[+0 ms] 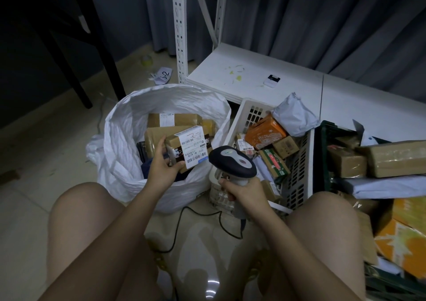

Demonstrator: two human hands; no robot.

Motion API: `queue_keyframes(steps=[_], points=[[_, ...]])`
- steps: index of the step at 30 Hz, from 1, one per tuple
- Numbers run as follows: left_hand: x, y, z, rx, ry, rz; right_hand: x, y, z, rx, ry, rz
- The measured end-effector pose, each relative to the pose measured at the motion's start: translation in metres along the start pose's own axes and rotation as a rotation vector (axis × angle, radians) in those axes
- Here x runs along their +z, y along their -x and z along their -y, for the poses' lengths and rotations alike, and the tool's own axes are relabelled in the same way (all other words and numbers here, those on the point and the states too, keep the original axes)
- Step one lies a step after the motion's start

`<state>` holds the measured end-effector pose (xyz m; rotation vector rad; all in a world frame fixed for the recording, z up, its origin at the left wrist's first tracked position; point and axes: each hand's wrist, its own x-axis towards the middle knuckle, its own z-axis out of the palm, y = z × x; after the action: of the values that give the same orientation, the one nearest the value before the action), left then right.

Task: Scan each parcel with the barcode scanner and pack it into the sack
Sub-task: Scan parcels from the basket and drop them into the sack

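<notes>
The left hand [161,162] grips a small brown parcel [186,147] by its near-left end, thumb on top and fingers curled beneath, and holds it over the mouth of the white sack [119,125], with its white barcode label facing up. The right hand [244,191] is wrapped round the pale handle of the barcode scanner [232,162], whose dark head sits just to the right of the sack's rim and points toward the parcel's label. A black cable [184,227] runs from the foot of the scanner across the floor below the sack.

Inside the sack lie several brown taped parcels [175,119] stacked against its far wall, with something dark and something navy beneath the held parcel; what these are cannot be told.

Just right of the sack stands a white slotted basket [297,174], holding an orange box [265,134], a grey poly mailer [295,116] perched on its far rim, small brown cartons and a green-and-red box. Farther right of the sack, beyond the basket, a dark green crate [322,157] is piled with brown parcels [396,160] and a pale mailer, with orange boxes [405,247] nearer the person.

Behind the sack and basket is a low white shelf [253,70] with a small white device [272,80] on it. Left behind the sack, a slip marked "3-2" [163,76] lies on the floor.
</notes>
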<state>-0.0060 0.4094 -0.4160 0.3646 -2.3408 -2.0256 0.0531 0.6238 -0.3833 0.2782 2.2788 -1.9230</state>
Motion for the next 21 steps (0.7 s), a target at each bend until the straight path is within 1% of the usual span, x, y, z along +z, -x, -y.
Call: queue_keyframes(steps=[4,7,13,15,17,19,21], points=[[-0.015,-0.018,-0.002,0.064,-0.008,-0.117,-0.003,-0.017,0.004,0.032,0.000,-0.075],[-0.027,-0.038,-0.010,0.113,-0.090,-0.226,-0.002,-0.033,0.014,0.084,-0.011,-0.069],[-0.038,-0.099,-0.031,0.101,-0.209,-0.257,0.010,-0.068,0.028,0.111,-0.041,-0.076],[-0.037,-0.117,-0.037,0.148,-0.294,-0.252,0.013,-0.078,0.031,0.120,-0.054,-0.070],[-0.036,-0.130,-0.043,0.254,-0.496,-0.263,0.014,-0.085,0.034,0.108,-0.059,-0.060],[-0.034,-0.139,-0.045,0.352,-0.814,-0.281,0.013,-0.093,0.036,0.100,-0.059,-0.052],[-0.032,-0.150,-0.035,0.344,-1.152,-0.201,0.012,-0.102,0.032,0.111,-0.061,-0.047]])
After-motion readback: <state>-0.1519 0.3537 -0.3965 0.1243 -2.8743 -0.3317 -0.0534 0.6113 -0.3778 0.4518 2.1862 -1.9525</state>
